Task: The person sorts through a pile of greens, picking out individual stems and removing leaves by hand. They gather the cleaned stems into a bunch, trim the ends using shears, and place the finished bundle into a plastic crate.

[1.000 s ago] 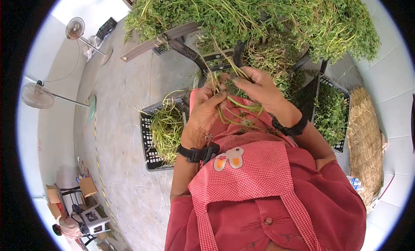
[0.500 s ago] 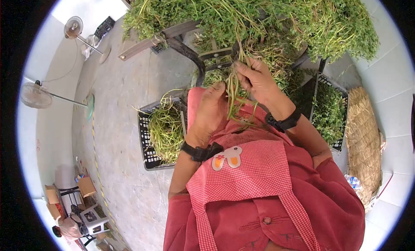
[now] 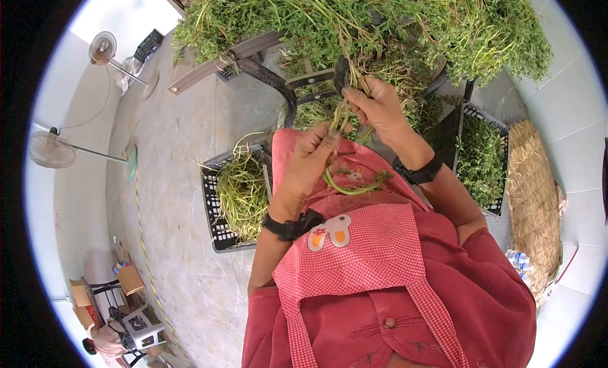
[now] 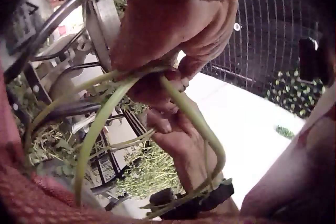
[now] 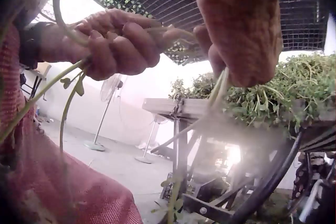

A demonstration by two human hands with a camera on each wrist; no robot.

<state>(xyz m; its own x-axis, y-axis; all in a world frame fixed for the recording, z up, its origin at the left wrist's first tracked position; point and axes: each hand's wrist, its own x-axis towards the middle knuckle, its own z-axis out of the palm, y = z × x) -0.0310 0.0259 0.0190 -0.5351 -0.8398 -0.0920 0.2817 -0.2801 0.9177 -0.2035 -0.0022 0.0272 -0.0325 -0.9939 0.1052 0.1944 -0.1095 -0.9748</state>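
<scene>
Over the lap, the left hand [image 3: 308, 162] grips a few green stems [image 3: 339, 118], its fingers curled round them; their lower ends loop down over the red apron. The right hand [image 3: 382, 114] pinches the same stems higher up, close beside the table edge. In the left wrist view thick stems [image 4: 100, 124] bend down from under the left hand [image 4: 173, 24], with the right hand [image 4: 178, 140] beyond. The right wrist view has the left hand [image 5: 115, 48] closed round stems and the right hand [image 5: 244, 29] holding pale ones.
A heap of leafy greens [image 3: 380, 19] covers the table in front. Left of the lap stands a black crate [image 3: 218, 232] of stems; at the right are a crate of greens [image 3: 481, 159] and a straw roll [image 3: 533, 203]. Two fans [image 3: 47, 149] stand far left.
Half a second ago the left hand was lower on the hanging stems, with fingers less curled; now it grips them nearer the right hand. The stems' lower ends have swung into a loop.
</scene>
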